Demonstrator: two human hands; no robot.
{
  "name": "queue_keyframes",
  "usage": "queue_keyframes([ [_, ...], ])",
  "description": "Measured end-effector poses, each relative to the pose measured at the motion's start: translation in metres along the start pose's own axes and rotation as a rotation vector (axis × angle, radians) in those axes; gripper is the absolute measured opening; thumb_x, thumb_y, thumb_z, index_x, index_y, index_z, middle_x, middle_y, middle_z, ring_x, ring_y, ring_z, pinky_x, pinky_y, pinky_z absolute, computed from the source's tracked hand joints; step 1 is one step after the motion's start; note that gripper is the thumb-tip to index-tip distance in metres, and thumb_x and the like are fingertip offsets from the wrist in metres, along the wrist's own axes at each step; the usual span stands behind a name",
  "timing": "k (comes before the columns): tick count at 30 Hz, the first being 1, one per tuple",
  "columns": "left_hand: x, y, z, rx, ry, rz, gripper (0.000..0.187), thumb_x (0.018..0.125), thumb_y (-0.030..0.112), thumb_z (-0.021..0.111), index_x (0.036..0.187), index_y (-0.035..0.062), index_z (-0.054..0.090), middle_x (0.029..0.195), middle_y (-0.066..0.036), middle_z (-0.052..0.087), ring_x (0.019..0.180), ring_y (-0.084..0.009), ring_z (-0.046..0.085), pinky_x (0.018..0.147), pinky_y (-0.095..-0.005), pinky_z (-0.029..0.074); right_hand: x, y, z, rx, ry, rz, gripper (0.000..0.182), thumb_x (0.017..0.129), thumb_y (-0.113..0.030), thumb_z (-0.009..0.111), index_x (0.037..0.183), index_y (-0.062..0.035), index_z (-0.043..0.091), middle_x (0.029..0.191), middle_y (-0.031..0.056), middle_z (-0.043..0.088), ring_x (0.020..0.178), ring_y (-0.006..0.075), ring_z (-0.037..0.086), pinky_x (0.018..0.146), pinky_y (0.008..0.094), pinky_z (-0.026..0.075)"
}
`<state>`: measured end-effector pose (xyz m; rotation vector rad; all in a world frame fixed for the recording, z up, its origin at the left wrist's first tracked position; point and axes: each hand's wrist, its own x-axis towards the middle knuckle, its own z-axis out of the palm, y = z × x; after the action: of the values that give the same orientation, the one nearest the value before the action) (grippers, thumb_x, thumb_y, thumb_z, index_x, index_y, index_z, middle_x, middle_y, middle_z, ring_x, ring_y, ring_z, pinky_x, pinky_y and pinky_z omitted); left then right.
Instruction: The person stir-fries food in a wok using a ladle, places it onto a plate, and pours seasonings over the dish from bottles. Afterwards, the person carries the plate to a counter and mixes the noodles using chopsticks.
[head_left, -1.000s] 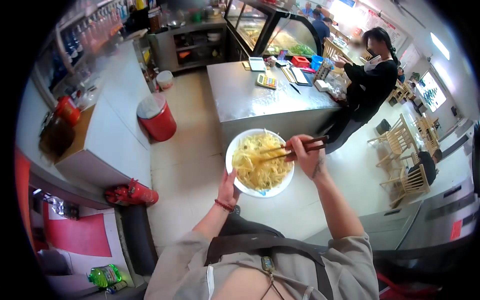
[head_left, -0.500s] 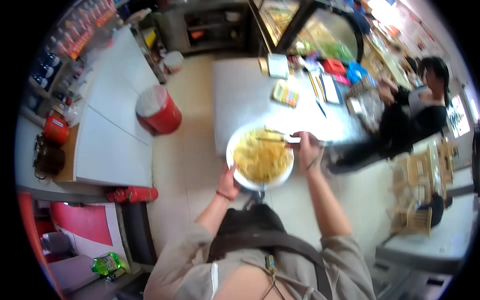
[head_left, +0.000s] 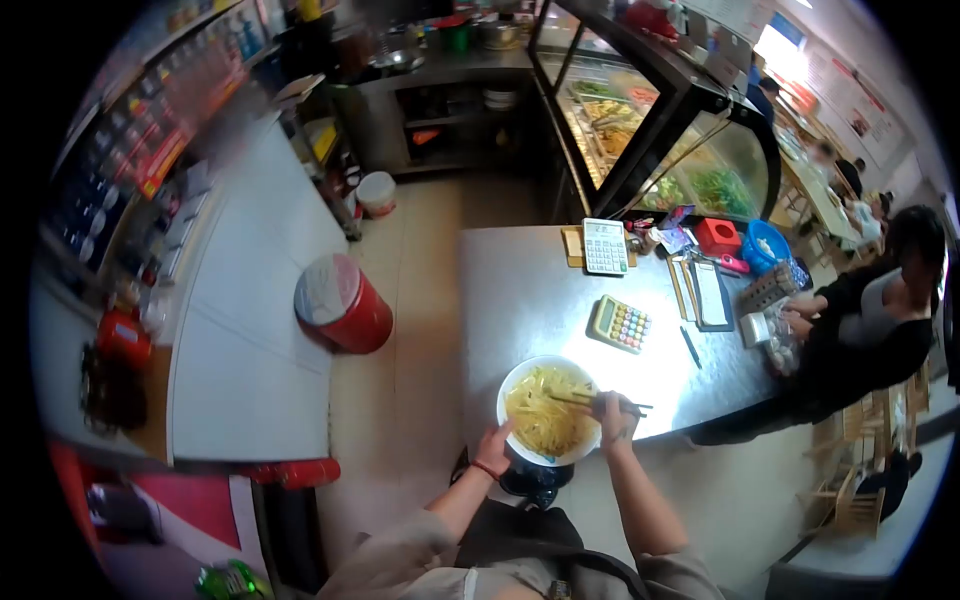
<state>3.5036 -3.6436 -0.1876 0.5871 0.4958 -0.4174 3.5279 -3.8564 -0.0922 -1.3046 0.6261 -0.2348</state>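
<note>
A white bowl (head_left: 504,388) full of yellowish noodles (head_left: 545,415) is at the near edge of the metal table. My left hand (head_left: 492,452) grips the bowl's left rim, thumb at the edge; its other fingers are partly hidden beneath. In my right hand (head_left: 615,418), fingers closed, is a pair of chopsticks (head_left: 572,399). Their tips reach over the noodles from the right, and their back ends stick out past the hand. Whether the bowl's base touches the table cannot be made out.
On the metal table (head_left: 500,290) lie a yellow calculator (head_left: 621,324), a white calculator (head_left: 605,247), a pen (head_left: 691,347) and a clipboard (head_left: 712,297). Another person (head_left: 870,310) handles a plastic bag (head_left: 782,345) at right. A glass food case (head_left: 650,110) stands behind; a red bin (head_left: 358,312) is left.
My view has tilted up, so the table and bowl sit lower in the picture. The chopsticks, spread wider before, are now closer together over the noodles. Both hands keep their holds.
</note>
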Motion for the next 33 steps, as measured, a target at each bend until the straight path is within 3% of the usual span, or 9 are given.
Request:
queue_keyframes([
  [4,0.034,0.019,-0.012,0.032,-0.049,-0.114,0.036,0.089,0.015,0.061,0.121,0.0035,0.050,0.115,-0.010,0.058,0.103,-0.0226,0.058,0.088,-0.0377,0.047,-0.027,-0.033,0.002,0.031,0.029,-0.038,0.024,0.095,-0.018,0.050,0.090,0.0034,0.058,0.085,0.0144,0.062,0.066,0.0226,0.064,0.061,0.0313,0.059],
  [10,0.044,0.034,-0.013,0.383,-0.150,-0.097,0.039,0.094,0.023,0.055,0.127,0.0067,0.043,0.120,-0.009,0.054,0.111,-0.0235,0.053,0.091,-0.0399,0.046,-0.047,0.005,0.014,-0.215,0.027,-0.019,0.026,0.096,-0.017,0.047,0.115,-0.0010,0.054,0.115,0.0151,0.054,0.066,0.0280,0.068,0.056,0.0313,0.058],
  [11,0.045,0.039,-0.010,0.502,-0.199,-0.048,0.039,0.095,0.026,0.053,0.128,0.0068,0.042,0.120,-0.009,0.054,0.111,-0.0242,0.053,0.090,-0.0414,0.046,-0.043,0.023,0.015,-0.214,0.059,-0.082,0.025,0.095,-0.016,0.048,0.113,-0.0001,0.055,0.111,0.0153,0.057,0.066,0.0276,0.068,0.056,0.0307,0.058],
  [14,0.014,0.092,0.033,0.476,-0.162,-0.363,0.042,0.098,0.033,0.046,0.132,0.0100,0.038,0.125,-0.009,0.050,0.112,-0.0271,0.052,0.088,-0.0467,0.048,-0.040,0.024,0.030,-0.335,0.106,-0.149,0.023,0.094,-0.014,0.049,0.106,0.0030,0.059,0.095,0.0149,0.064,0.065,0.0255,0.068,0.055,0.0294,0.057],
  [15,0.035,0.084,0.003,0.526,-0.196,-0.366,0.043,0.099,0.036,0.038,0.136,0.0134,0.033,0.129,-0.010,0.047,0.115,-0.0306,0.051,0.086,-0.0524,0.049,-0.041,0.020,0.035,-0.388,0.113,-0.146,0.022,0.094,-0.013,0.049,0.103,0.0040,0.060,0.089,0.0145,0.065,0.064,0.0247,0.068,0.055,0.0291,0.057],
  [18,0.045,0.104,0.004,0.495,-0.264,-0.511,0.040,0.100,0.025,0.037,0.138,0.0149,0.030,0.129,-0.010,0.047,0.112,-0.0314,0.053,0.086,-0.0525,0.050,-0.041,0.011,0.033,-0.250,0.175,-0.235,0.022,0.092,-0.013,0.053,0.093,0.0063,0.063,0.075,0.0121,0.066,0.059,0.0204,0.067,0.051,0.0272,0.053],
  [26,0.048,0.085,0.009,0.793,-0.272,-0.266,0.048,0.094,-0.001,0.031,0.139,0.0138,0.024,0.130,-0.015,0.045,0.099,-0.0343,0.061,0.070,-0.0458,0.059,-0.062,-0.044,0.009,-0.374,0.001,-0.305,0.019,0.094,-0.008,0.047,0.097,0.0052,0.060,0.089,0.0145,0.064,0.062,0.0235,0.067,0.053,0.0289,0.057],
  [29,0.036,0.076,0.015,0.824,-0.231,-0.203,0.049,0.094,-0.001,0.031,0.139,0.0148,0.024,0.131,-0.015,0.044,0.101,-0.0358,0.061,0.069,-0.0464,0.059,-0.067,-0.013,-0.014,-0.383,-0.035,-0.266,0.019,0.094,-0.007,0.047,0.108,0.0036,0.056,0.101,0.0142,0.060,0.062,0.0233,0.067,0.053,0.0277,0.059],
  [33,0.033,0.067,0.019,0.801,-0.206,-0.181,0.049,0.094,-0.001,0.031,0.139,0.0174,0.024,0.133,-0.014,0.043,0.102,-0.0358,0.061,0.069,-0.0467,0.059,-0.032,0.058,-0.027,-0.348,0.100,-0.311,0.023,0.094,-0.013,0.047,0.105,0.0044,0.058,0.092,0.0154,0.063,0.062,0.0241,0.067,0.052,0.0301,0.056],
])
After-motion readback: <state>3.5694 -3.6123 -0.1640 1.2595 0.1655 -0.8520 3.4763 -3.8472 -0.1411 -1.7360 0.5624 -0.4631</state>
